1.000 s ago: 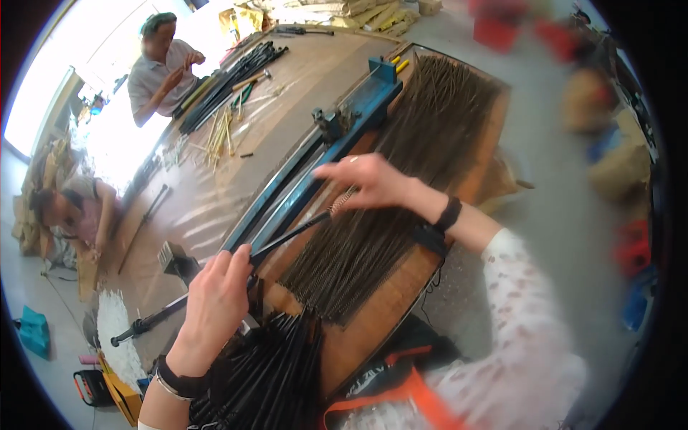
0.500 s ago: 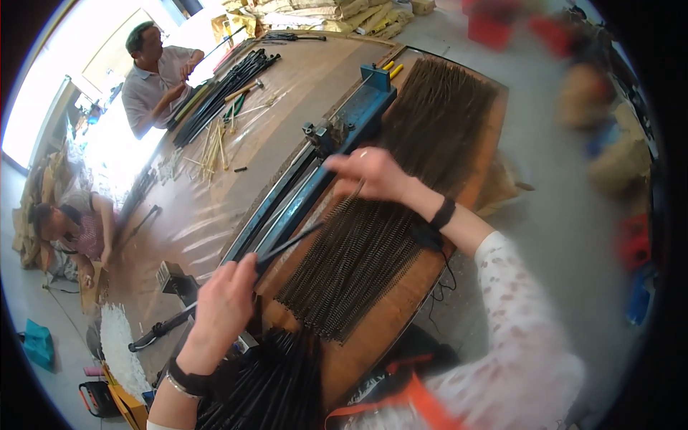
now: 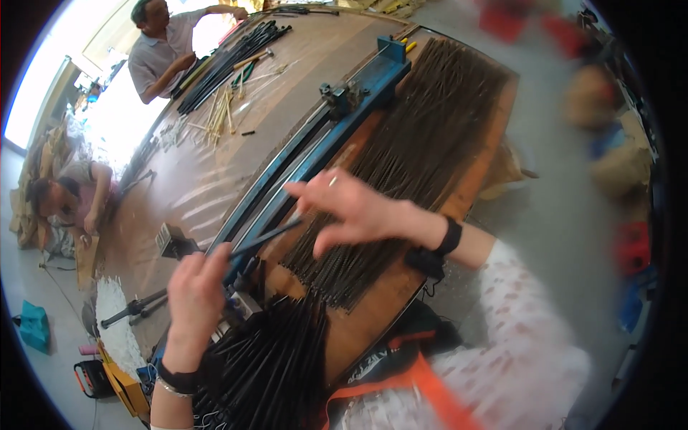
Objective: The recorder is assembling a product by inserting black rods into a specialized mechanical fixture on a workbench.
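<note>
L hand (image 3: 197,287) closed round blk rod (image 3: 266,237), R hand (image 3: 355,211) nr its tip, R grip unclear

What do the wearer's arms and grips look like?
Left grip: ungloved; black wristband above a thin silvery bracelet. Right grip: ungloved; small pale ring, second black wristband, white fabric sleeve with brownish spots.

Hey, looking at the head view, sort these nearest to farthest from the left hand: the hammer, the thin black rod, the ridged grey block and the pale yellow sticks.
1. Thin black rod: in the left hand.
2. Ridged grey block: just ahead, slightly left.
3. Pale yellow sticks: well ahead.
4. Hammer: farthest, beyond the sticks.
</note>
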A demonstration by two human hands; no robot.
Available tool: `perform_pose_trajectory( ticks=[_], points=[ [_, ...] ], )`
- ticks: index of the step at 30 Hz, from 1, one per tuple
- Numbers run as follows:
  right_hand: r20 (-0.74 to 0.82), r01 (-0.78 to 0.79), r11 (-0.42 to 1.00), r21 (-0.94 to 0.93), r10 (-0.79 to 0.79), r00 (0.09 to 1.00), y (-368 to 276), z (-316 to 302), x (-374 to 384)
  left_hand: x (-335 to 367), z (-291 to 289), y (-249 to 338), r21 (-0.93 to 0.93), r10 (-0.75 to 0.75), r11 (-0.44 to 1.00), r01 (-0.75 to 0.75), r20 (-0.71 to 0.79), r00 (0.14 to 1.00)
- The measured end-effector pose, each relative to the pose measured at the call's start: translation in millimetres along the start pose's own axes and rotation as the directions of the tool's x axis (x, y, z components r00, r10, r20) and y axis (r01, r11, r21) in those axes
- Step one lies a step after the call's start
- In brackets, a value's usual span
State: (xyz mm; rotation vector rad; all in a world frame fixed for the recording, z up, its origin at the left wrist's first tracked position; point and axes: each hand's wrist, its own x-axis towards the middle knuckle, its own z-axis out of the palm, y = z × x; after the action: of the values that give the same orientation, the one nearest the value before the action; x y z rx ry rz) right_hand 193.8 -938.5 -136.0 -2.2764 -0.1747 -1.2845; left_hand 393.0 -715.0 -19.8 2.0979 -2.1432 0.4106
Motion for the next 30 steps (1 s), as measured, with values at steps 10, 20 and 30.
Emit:
perform_pose_trajectory(
  ticks=[10, 20, 30],
  points=[
    [-0.017, 0.047, 0.937, -0.345, -0.057, 0.998, 10, 25, 9, -79, -33, -56, 0.158, -0.129, 0.974, 0.160, -0.190, 0.973],
    [0.362, -0.310, 0.814, 0.491, 0.133, 0.923, -31, 187, 120, -164, -110, -86, 0.114, -0.392, 0.880, 0.462, -0.375, 0.840],
    [0.366, -0.201, 0.816, 0.541, -0.013, 0.931, -49, 239, 150, -298, -108, -85, 0.071, -0.685, 0.682, 0.727, -0.285, 0.670]
  ],
)
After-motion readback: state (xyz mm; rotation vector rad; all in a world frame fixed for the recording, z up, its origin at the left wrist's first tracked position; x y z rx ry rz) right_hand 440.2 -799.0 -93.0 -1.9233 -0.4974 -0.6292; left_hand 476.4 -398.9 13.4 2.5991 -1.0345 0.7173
